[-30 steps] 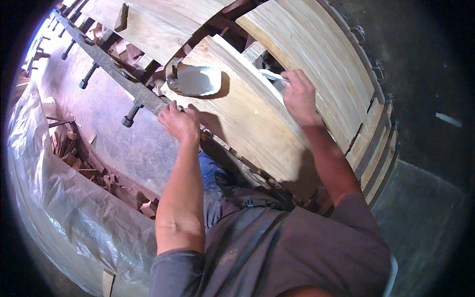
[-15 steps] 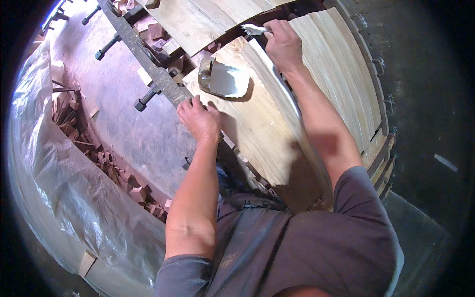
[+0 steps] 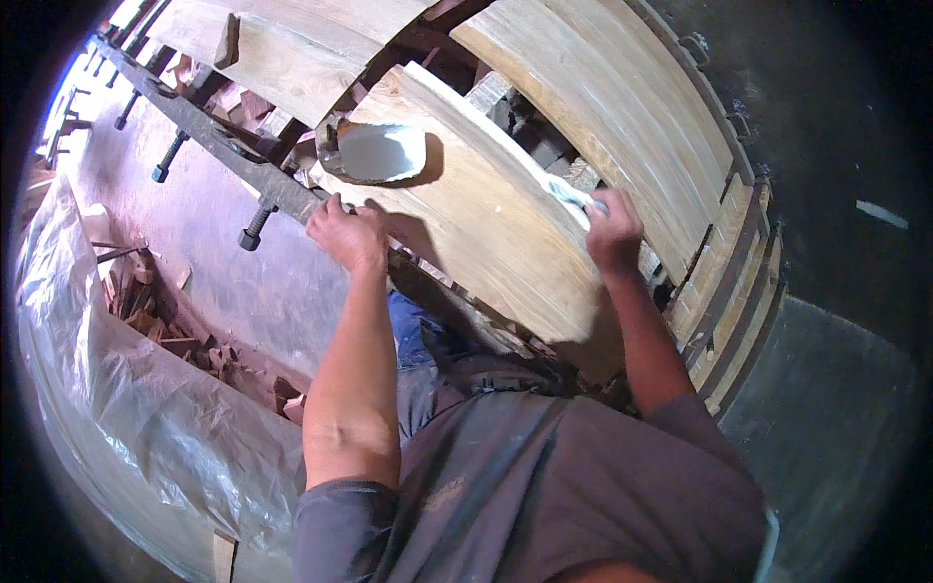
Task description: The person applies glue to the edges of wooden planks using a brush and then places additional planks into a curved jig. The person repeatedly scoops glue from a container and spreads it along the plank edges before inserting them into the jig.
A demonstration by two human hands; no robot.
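Note:
In my right hand [image 3: 614,233] is a brush [image 3: 575,194] loaded with white paste, its bristles touching the right-hand edge of a pale wooden board [image 3: 476,209]. A white streak [image 3: 486,124] runs along that edge from the far corner to the brush. My left hand [image 3: 348,233] is closed over the metal clamp bar [image 3: 277,185] at the board's left side; its fingertips are partly hidden. Just beyond it, a cut-open container [image 3: 382,154] holding white paste sits on the board's far left corner.
Joined wooden panels lie to the right [image 3: 622,107] and beyond [image 3: 282,49], with a dark gap between. Long bolts [image 3: 255,228] stick out leftward from the bar. Wood offcuts [image 3: 219,360] and clear plastic sheeting [image 3: 126,408] are at left. Slatted timber [image 3: 729,282] edges the right side.
My right hand and the brush have moved nearer to me along the board's edge, and more white streak shows. My left hand stays on the bar. The whole view has shifted.

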